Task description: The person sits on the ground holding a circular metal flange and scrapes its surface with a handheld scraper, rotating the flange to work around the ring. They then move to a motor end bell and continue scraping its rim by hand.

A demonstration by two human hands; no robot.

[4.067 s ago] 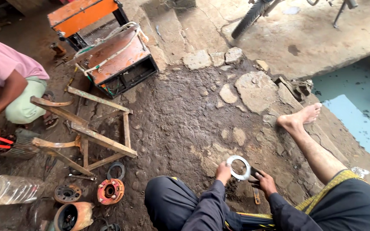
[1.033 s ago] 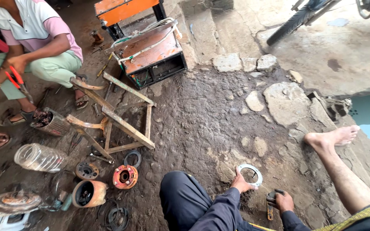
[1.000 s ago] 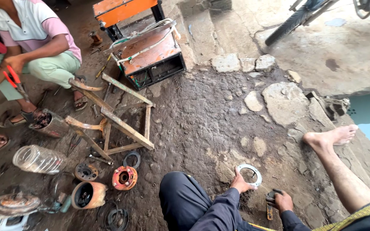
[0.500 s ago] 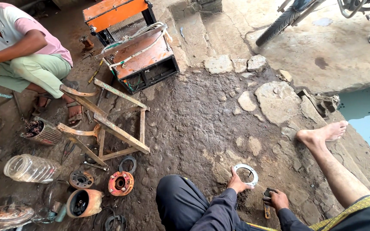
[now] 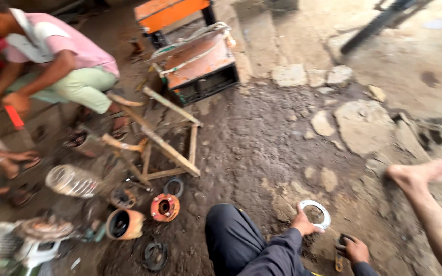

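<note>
I sit on a dirt floor with one bare foot (image 5: 425, 174) stretched out to the right. My left hand (image 5: 303, 223) grips the edge of a white flat ring (image 5: 315, 213) that lies against the ground by my dark trouser knee (image 5: 231, 235). My right hand (image 5: 353, 249) is closed around a small dark tool with an orange handle (image 5: 338, 260), low at the frame's bottom edge. The picture is blurred by motion.
Another person in a pink shirt (image 5: 62, 51) squats at the upper left. A rough wooden frame (image 5: 164, 143), an orange metal box (image 5: 200, 59), a plastic bottle (image 5: 70, 180), round orange motor parts (image 5: 164, 207) and dark rings lie to my left. Flat stones (image 5: 361, 122) lie ahead.
The view has swung and come closer, so the scene shifted right and blurred. My left hand stays on the white ring and my right hand keeps hold of the small tool.
</note>
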